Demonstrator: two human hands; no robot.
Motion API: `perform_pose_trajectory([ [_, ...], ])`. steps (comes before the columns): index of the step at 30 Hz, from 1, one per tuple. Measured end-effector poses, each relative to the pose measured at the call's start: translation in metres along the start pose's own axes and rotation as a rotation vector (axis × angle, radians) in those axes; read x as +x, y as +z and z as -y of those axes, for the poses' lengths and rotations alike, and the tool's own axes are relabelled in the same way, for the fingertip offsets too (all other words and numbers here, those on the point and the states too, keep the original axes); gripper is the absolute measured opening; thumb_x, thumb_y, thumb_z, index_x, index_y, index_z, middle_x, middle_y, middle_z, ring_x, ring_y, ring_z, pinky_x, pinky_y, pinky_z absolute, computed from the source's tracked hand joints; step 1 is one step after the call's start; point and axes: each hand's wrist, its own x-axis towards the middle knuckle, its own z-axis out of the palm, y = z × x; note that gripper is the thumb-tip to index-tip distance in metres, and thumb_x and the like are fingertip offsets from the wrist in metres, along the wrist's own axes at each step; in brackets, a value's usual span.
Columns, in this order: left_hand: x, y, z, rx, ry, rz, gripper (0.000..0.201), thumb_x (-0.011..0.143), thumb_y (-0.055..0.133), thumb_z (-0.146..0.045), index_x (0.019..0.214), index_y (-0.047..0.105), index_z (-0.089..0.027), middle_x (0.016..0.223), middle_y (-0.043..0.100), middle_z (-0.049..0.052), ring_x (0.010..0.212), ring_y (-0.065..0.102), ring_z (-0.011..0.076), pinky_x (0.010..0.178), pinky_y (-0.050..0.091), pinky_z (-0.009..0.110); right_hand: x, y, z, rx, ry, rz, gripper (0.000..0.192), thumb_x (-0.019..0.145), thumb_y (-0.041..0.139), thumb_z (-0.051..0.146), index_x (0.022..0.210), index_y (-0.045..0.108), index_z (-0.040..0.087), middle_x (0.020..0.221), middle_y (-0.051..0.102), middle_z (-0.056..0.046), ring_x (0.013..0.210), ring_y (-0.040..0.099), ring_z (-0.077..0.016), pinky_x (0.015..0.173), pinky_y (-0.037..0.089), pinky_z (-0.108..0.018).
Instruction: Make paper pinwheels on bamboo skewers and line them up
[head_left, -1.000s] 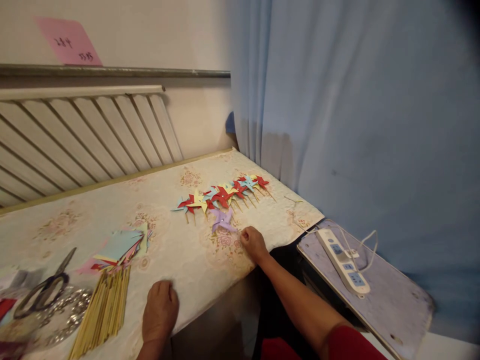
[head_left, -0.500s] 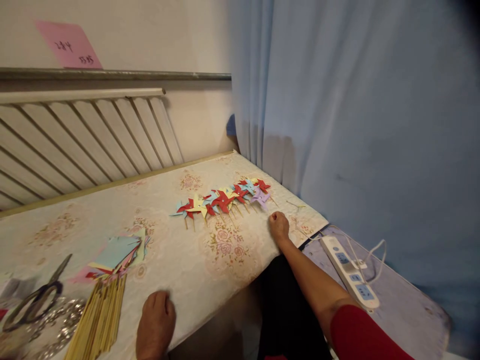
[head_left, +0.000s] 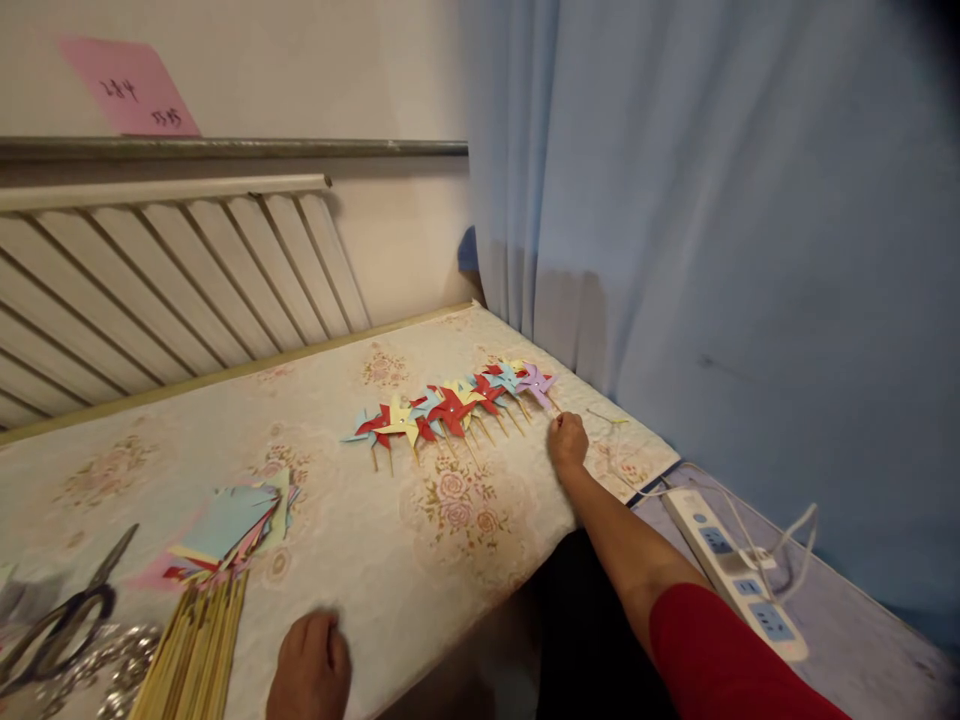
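My right hand (head_left: 568, 442) is closed in a pinch on the stick of a purple paper pinwheel (head_left: 535, 384), at the right end of a row of pinwheels. The purple one overlaps its neighbours. The row holds several in red, such as the red pinwheel (head_left: 453, 408), with yellow and light blue ones beside it, their sticks pointing toward me. My left hand (head_left: 309, 662) rests at the table's near edge with curled fingers and nothing visible in it. Left of it lie a bundle of wooden sticks (head_left: 196, 650) and a stack of coloured paper sheets (head_left: 229, 525).
Black-handled scissors (head_left: 71, 620) and a pile of small shiny metal pieces (head_left: 120, 665) lie at the far left of the patterned tablecloth (head_left: 330, 560). A white power strip (head_left: 735, 575) with a cable sits beyond the right edge. Behind are a blue curtain (head_left: 712, 250) and a radiator (head_left: 172, 280).
The purple pinwheel has moved up and to the right over the neighbouring pinwheels, with my right hand on its stick. My left hand stays almost in place. The view has shifted slightly.
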Motion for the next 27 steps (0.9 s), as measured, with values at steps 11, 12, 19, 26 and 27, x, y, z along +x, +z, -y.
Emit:
perform_pose_trajectory([
  [11,-0.002,0.004,0.006,-0.012,-0.016,-0.007,0.015,0.084,0.045,-0.025,0.092,0.056,-0.019,0.095,0.06,0.009,0.092,0.055,0.0226,0.089,0.045,0.039,0.014,0.003,0.014,-0.152,0.058,0.106,0.021,0.094,0.043,0.028,0.099,0.059,0.015,0.1,0.058,-0.009,0.08,0.058,-0.0163,0.066,0.037,-0.027],
  [12,-0.002,0.004,0.007,-0.008,-0.019,-0.005,0.015,0.084,0.045,-0.025,0.092,0.056,-0.019,0.095,0.06,0.009,0.093,0.055,0.0226,0.089,0.046,0.039,0.015,0.004,0.015,-0.156,0.061,0.114,0.021,0.094,0.043,0.028,0.1,0.059,0.015,0.101,0.058,-0.009,0.08,0.058,-0.0165,0.066,0.038,-0.027],
  [19,-0.003,0.005,0.008,0.018,0.011,-0.025,0.017,0.085,0.044,-0.026,0.094,0.056,-0.017,0.095,0.059,0.009,0.093,0.056,0.0229,0.088,0.046,0.039,0.018,0.005,0.015,-0.15,0.065,0.116,0.023,0.094,0.041,0.027,0.1,0.059,0.015,0.101,0.058,-0.01,0.082,0.058,-0.0166,0.067,0.038,-0.027],
  [26,-0.003,0.004,0.007,0.007,0.026,-0.024,0.016,0.085,0.044,-0.026,0.093,0.056,-0.018,0.094,0.059,0.009,0.092,0.056,0.0229,0.088,0.047,0.039,0.021,0.001,0.0,-0.163,0.073,0.068,0.022,0.093,0.042,0.028,0.098,0.061,0.016,0.101,0.059,-0.009,0.085,0.056,-0.0181,0.068,0.037,-0.027],
  [27,-0.003,0.004,0.007,0.006,0.026,-0.026,0.016,0.085,0.044,-0.026,0.093,0.056,-0.018,0.095,0.059,0.009,0.092,0.056,0.023,0.088,0.046,0.04,0.023,0.0,-0.004,-0.172,0.072,0.067,0.023,0.093,0.043,0.028,0.098,0.061,0.016,0.101,0.059,-0.009,0.085,0.056,-0.0181,0.068,0.037,-0.027],
])
